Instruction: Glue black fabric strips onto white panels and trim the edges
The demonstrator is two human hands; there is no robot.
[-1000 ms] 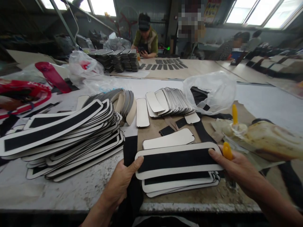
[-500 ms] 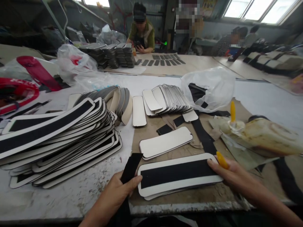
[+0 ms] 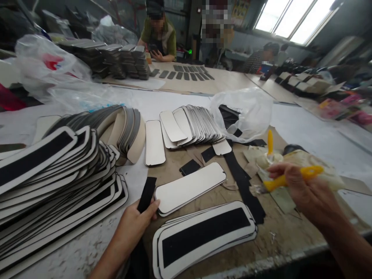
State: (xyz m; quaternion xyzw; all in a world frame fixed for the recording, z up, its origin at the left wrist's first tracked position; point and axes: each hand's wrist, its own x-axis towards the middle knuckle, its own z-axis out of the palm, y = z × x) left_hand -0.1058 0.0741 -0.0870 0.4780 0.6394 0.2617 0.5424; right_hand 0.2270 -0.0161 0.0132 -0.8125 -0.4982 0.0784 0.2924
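My left hand (image 3: 138,217) is closed on a black fabric strip (image 3: 147,192), which hangs down past the wrist. Its thumb rests on the left end of a plain white panel (image 3: 190,188). In my right hand (image 3: 302,190) is a yellow-handled brush (image 3: 280,182), its bristles pointing left above the brown work sheet. Nearest the table edge lies a small stack of white panels, the top one bearing a black strip (image 3: 207,234). Just behind the brush, a second yellow handle (image 3: 270,141) stands up from a glue-stained container (image 3: 308,161).
A tall pile of black-striped panels (image 3: 58,193) stands at left. Behind are curved panels (image 3: 116,131), a fanned row of white panels (image 3: 194,124) and a plastic bag (image 3: 241,114). Black scraps (image 3: 190,167) lie mid-table. Across the table, a person (image 3: 159,35) holds a phone.
My right hand has left the striped panel and swung right and up with the brush. The striped panel now lies on the stack; my left hand has shifted to the plain panel, keeping the strip.
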